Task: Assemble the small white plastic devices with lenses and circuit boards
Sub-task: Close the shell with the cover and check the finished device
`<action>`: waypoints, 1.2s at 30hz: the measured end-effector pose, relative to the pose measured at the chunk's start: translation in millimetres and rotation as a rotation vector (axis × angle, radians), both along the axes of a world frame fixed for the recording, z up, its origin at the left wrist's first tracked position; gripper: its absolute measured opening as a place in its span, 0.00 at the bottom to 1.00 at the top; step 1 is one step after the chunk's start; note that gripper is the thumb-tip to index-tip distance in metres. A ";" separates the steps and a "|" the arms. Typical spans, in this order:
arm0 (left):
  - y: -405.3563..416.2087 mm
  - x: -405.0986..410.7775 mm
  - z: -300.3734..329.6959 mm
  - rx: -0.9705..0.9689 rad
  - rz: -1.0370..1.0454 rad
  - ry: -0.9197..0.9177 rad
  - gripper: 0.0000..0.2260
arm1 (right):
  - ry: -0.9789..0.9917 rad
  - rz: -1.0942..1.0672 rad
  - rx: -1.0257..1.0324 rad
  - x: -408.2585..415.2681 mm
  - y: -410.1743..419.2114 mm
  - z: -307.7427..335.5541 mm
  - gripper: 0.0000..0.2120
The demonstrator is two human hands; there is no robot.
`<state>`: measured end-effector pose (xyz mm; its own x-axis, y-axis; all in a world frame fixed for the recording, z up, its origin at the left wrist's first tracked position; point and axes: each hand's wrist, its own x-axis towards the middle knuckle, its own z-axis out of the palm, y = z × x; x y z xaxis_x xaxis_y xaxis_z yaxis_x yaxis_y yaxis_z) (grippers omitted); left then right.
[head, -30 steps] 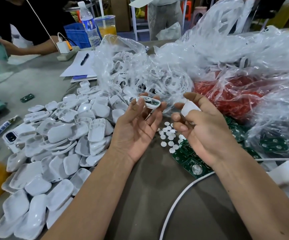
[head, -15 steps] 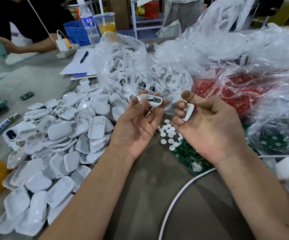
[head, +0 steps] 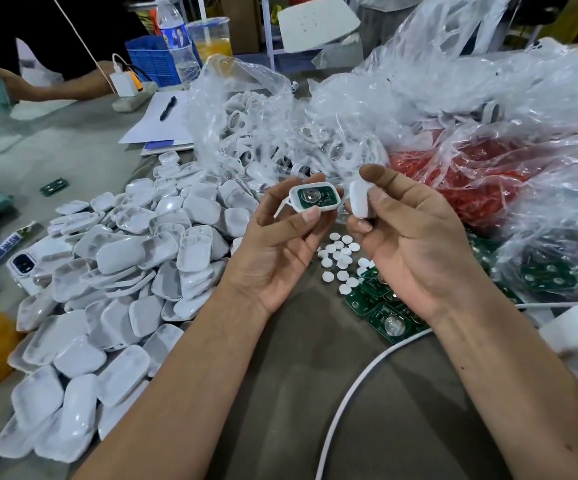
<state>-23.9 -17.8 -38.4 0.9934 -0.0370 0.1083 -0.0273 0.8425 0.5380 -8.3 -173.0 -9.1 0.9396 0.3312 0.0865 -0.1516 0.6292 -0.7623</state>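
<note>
My left hand (head: 273, 251) pinches a small white housing (head: 315, 196) between thumb and fingertips, its open side facing me with a green circuit board and round cell seated inside. My right hand (head: 412, 244) holds a white plastic cover (head: 360, 199) between thumb and fingers, a few centimetres right of the housing and apart from it. Below the hands lie several small white round discs (head: 337, 258) and loose green circuit boards (head: 384, 313) on the table.
A big heap of white shell halves (head: 124, 271) fills the left side. Clear bags hold white ring parts (head: 280, 147) and red parts (head: 460, 174). A white cable (head: 353, 396) curves across the front. A person's arm (head: 48, 88), bottle and papers sit at the back left.
Both hands rose and drew together. The left hand tilted the housing so its circuit board faces me. The right hand turned the white cover upright beside it.
</note>
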 end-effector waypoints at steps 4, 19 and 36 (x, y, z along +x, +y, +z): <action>-1.3 0.4 -0.5 0.098 0.014 0.001 0.18 | -0.024 -0.003 0.006 0.5 -2.0 0.0 0.09; -9.2 -1.6 -5.5 0.617 0.308 -0.110 0.21 | -0.118 -0.317 -0.280 5.8 -6.2 -11.4 0.11; -18.2 -4.6 -7.0 0.748 0.361 -0.098 0.18 | -0.259 -0.521 -0.491 6.0 0.1 -17.1 0.10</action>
